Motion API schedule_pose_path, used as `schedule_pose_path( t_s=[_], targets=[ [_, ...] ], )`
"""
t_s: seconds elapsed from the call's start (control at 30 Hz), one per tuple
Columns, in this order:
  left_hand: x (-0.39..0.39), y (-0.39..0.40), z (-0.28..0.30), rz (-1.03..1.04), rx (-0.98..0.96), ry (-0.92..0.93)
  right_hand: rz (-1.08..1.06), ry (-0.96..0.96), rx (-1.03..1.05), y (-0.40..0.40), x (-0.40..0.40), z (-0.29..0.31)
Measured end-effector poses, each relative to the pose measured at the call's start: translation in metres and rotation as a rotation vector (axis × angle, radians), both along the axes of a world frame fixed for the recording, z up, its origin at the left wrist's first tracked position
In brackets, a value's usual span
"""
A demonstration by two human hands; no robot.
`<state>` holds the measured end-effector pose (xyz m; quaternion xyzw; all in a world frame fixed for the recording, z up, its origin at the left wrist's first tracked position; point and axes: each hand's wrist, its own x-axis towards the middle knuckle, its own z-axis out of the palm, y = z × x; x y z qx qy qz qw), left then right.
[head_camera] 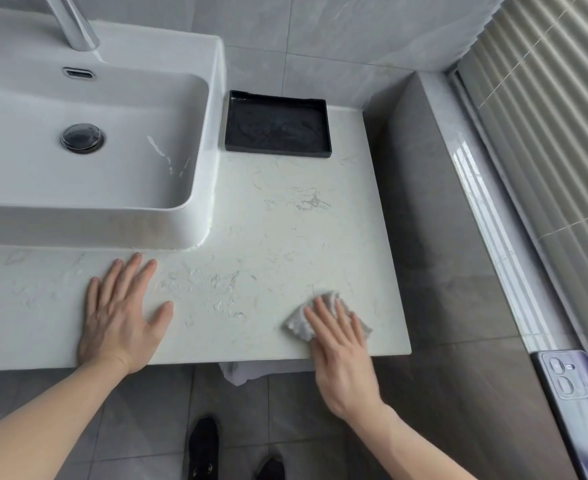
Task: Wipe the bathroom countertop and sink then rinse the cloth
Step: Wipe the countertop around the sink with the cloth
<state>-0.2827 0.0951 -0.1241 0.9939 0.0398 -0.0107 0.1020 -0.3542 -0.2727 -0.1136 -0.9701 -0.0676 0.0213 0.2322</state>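
Pressing flat with straight fingers, the right hand (341, 348) holds the cloth (299, 323) on the countertop (268, 237), lower right of centre. The left hand (119, 317) lies spread, lower left. The sink (147, 230) and black tray (278, 124) hold nothing.

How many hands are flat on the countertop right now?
2. The left hand rests bare on the countertop near its front edge, in front of the sink. The right hand presses the cloth at the front right corner.
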Motion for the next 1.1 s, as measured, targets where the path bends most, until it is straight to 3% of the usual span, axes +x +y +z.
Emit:
schedule_pose_path(
  t_s=[0.17, 0.3, 0.4, 0.5, 0.6, 0.67, 0.8, 0.93, 1.0, 1.1],
  targets=[
    [0.001, 0.0, 0.0, -0.003, -0.004, -0.002, -0.339, -0.052, 0.134, -0.064, 0.016, 0.011],
    [0.0, 0.001, 0.0, 0.001, -0.005, -0.007, -0.656, -0.06, 0.374, -0.05, 0.033, 0.039],
    [0.001, 0.001, -0.002, 0.0, -0.003, -0.01, -0.474, -0.092, 0.393, -0.004, 0.042, 0.038],
    [0.002, 0.001, -0.002, 0.0, 0.004, -0.005, -0.188, 0.08, 0.323, 0.054, 0.037, 0.028],
    [0.001, 0.001, -0.001, 0.002, 0.005, -0.012, 0.061, 0.144, 0.108, 0.093, 0.024, 0.016],
    [0.001, 0.0, -0.001, 0.003, 0.006, -0.01, 0.113, 0.116, 0.011, 0.092, 0.018, 0.01],
    [0.001, 0.0, 0.0, 0.001, 0.004, -0.003, 0.035, 0.089, -0.109, 0.042, 0.019, 0.006],
    [0.001, 0.001, -0.001, 0.0, 0.003, -0.002, -0.175, 0.142, -0.176, -0.023, 0.028, 0.0],
    [0.001, 0.001, 0.0, -0.003, 0.0, -0.004, -0.308, 0.154, -0.115, -0.049, 0.032, 0.003],
    [0.001, 0.0, 0.001, -0.001, 0.003, -0.001, -0.548, 0.138, 0.137, -0.067, 0.042, 0.012]
  ],
)
